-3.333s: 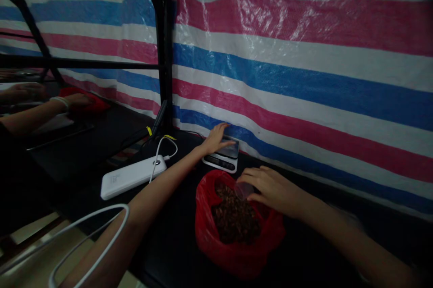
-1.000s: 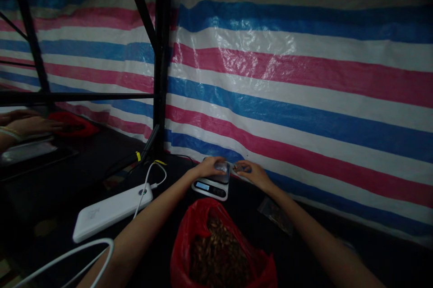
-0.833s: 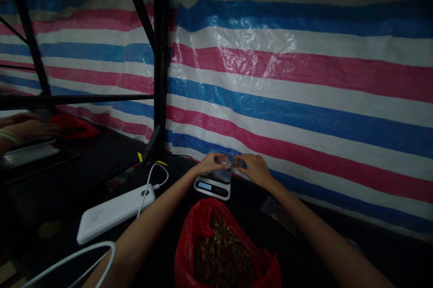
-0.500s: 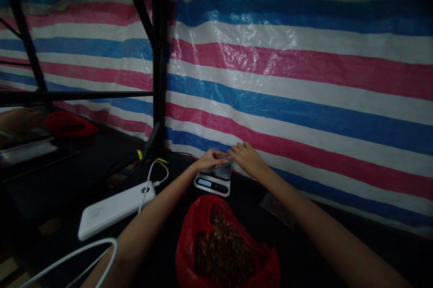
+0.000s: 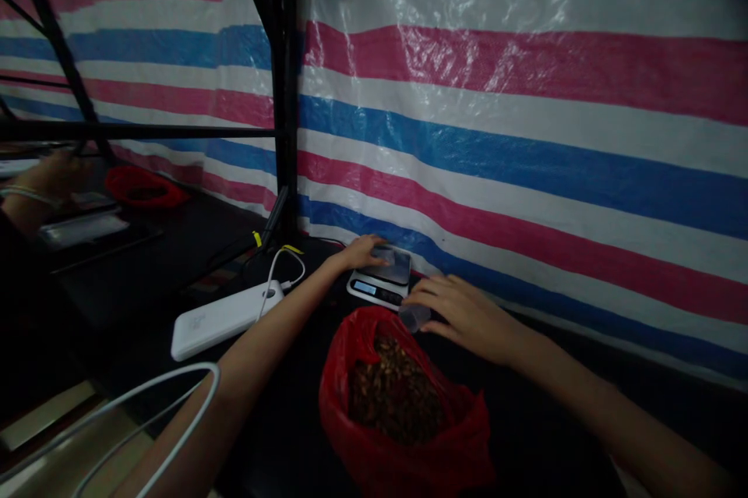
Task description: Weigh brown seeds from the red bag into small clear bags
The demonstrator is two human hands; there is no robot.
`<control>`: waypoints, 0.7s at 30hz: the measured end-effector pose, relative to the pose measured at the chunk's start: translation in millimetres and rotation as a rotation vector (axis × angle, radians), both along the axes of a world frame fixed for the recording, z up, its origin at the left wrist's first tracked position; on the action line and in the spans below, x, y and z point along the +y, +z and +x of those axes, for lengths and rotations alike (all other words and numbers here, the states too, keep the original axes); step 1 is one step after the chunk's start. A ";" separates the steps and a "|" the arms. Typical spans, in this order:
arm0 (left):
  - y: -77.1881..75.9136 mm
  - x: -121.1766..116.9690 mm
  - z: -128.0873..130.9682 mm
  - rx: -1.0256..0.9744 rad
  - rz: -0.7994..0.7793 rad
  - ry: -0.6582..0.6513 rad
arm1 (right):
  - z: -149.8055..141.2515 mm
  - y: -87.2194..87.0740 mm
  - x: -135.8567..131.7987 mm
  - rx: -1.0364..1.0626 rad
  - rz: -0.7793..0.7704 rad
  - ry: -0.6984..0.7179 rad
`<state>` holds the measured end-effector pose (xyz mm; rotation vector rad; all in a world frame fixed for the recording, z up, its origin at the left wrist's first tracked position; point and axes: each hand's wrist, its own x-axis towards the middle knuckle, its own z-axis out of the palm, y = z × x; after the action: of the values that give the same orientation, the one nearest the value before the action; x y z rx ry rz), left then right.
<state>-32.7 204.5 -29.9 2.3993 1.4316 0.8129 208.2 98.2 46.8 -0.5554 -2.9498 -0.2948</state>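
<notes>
My left hand is at the far left edge of the kitchen scale, its fingers around a small clear plastic piece over the weighing plate. Whether that piece rests on the plate, I cannot tell. The scale's display is lit, its digits too small to read. Between the thumb and fingers of my right hand is a small clear plastic cup, tilted, just above the far rim of a red plastic bag. Inside this open bag lie many small brown, seed-like pieces.
A white power bank with a white cable lies left of my left forearm. Behind the scale hangs a striped plastic sheet, beside a black metal post. Another person's hand and a second red bag are at far left.
My hands have parted. The right one came down and nearer with the cup, toward the red bag, while the left stays by the scale. The camera view has tipped downward.
</notes>
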 end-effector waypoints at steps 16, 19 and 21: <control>20.3 -217.4 -5.4 -0.113 -0.826 -0.063 | -21.2 -63.6 -27.1 -0.135 0.339 0.160; -4.2 -224.4 2.5 -0.481 -0.886 -0.052 | -18.0 -62.9 -32.5 -0.152 0.274 0.153; -15.6 -221.0 8.9 -0.675 -0.859 0.002 | -15.1 -62.0 -37.8 -0.131 0.205 0.124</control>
<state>-23.8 -16.5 -45.5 1.3106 1.1518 0.6990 193.1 60.4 -15.2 -0.3380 -3.0111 -0.6329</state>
